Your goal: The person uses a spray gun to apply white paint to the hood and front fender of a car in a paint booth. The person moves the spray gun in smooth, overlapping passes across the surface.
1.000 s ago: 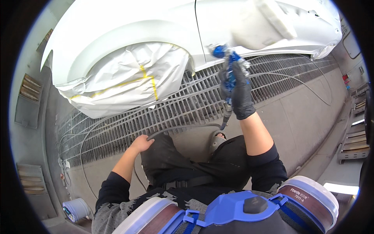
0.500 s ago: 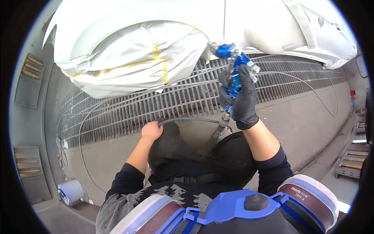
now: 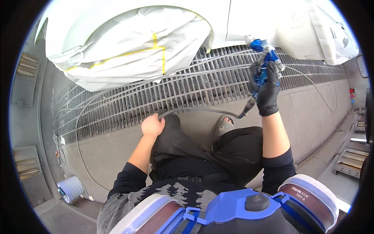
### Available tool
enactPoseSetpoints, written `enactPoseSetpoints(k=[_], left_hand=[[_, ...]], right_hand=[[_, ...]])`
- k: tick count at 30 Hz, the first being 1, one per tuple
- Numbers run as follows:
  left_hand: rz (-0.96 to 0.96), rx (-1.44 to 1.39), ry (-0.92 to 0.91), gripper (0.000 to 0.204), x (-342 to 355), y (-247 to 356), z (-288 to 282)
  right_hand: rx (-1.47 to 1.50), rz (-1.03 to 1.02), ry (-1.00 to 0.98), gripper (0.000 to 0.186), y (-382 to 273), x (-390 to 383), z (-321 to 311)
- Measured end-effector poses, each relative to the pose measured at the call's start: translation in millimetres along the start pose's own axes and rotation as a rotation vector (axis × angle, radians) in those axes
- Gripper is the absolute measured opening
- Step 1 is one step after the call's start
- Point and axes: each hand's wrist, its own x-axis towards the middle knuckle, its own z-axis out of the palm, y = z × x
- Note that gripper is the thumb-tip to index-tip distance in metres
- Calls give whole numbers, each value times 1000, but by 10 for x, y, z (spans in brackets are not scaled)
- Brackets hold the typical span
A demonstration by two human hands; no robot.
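Observation:
My right hand (image 3: 267, 89), in a black glove, is closed around a blue spray gun (image 3: 269, 62) partly wrapped in clear film. The gun's tip points up toward the lower edge of a white car body (image 3: 249, 19). From the gun's handle a grey air hose (image 3: 198, 109) runs left across my knees. My bare left hand (image 3: 153, 125) is curled around that hose beside my left knee. Left of the gun, white masking sheet (image 3: 132, 46) with yellow tape covers the car's wheel arch.
Metal floor grating (image 3: 175, 87) runs under the car, with further hose lying across it. A light blue bucket (image 3: 71, 189) lies at the lower left. Wall vents (image 3: 27, 163) stand at both sides. The blue respirator (image 3: 237, 206) I wear fills the bottom.
My right hand has moved right along the car's lower edge with the spray gun. The hose has drawn out to the right, and my left hand stays on it.

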Motion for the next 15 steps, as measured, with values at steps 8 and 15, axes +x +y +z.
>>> enactPoseSetpoints(k=[8,15], left_hand=[[-189,-169,37,40,-24,-444,-247],[-389,-318,149,41,-620,-1568,-706]], right_hand=[[-78,85,68,40,296,-144,462],[-76,-28,-767,18,539,-297,1915]])
